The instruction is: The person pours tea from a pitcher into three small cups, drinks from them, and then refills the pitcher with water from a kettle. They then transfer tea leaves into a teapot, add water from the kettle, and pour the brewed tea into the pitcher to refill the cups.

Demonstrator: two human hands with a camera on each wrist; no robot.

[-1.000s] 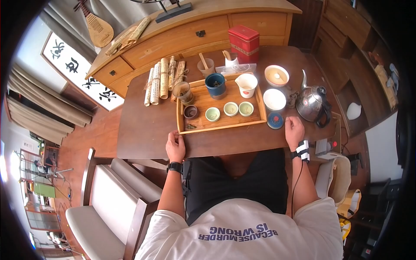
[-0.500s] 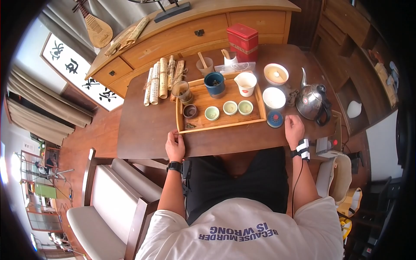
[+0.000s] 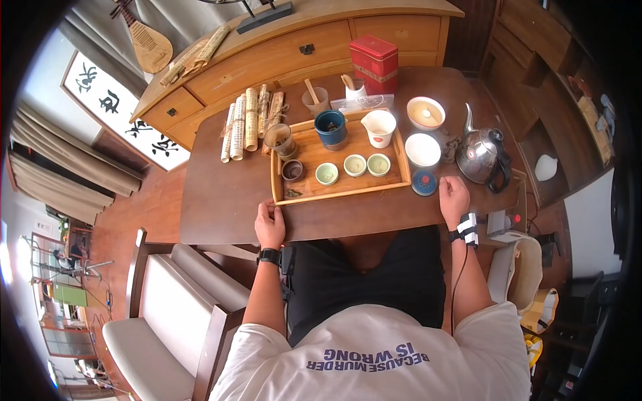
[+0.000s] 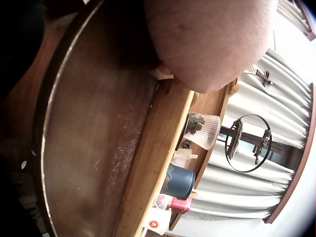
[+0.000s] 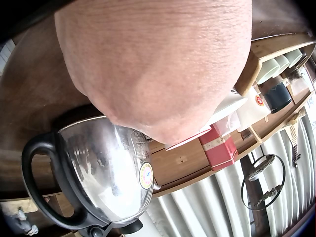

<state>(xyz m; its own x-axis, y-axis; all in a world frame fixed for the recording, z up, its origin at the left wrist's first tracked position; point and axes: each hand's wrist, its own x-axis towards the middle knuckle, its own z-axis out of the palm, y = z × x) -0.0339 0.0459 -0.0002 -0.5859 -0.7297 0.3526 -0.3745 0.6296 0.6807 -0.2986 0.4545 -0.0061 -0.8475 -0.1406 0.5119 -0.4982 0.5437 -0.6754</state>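
Observation:
My left hand (image 3: 270,226) rests on the table edge at the near left corner of a wooden tray (image 3: 348,196), its fingertips right at the corner. Loosely curled, my right hand (image 3: 455,199) lies on the table between a blue round lid (image 3: 424,182) and a steel kettle (image 3: 479,159). In the tray stand several pale green cups (image 3: 327,174), a dark small cup (image 3: 292,170), a glass with tea leaves (image 3: 281,140), a blue cup (image 3: 331,129) and a white pitcher (image 3: 380,128). The kettle fills the lower left of the right wrist view.
Bamboo scrolls (image 3: 251,119) lie left of the tray. Behind it stand a red tin (image 3: 374,63) and a glass with a wooden stick (image 3: 315,100). A white bowl (image 3: 422,150) and a lidded-looking bowl (image 3: 426,114) are at the right. A chair (image 3: 180,294) stands at the left.
The view has shifted very slightly. Both hands and the things on the table keep their places.

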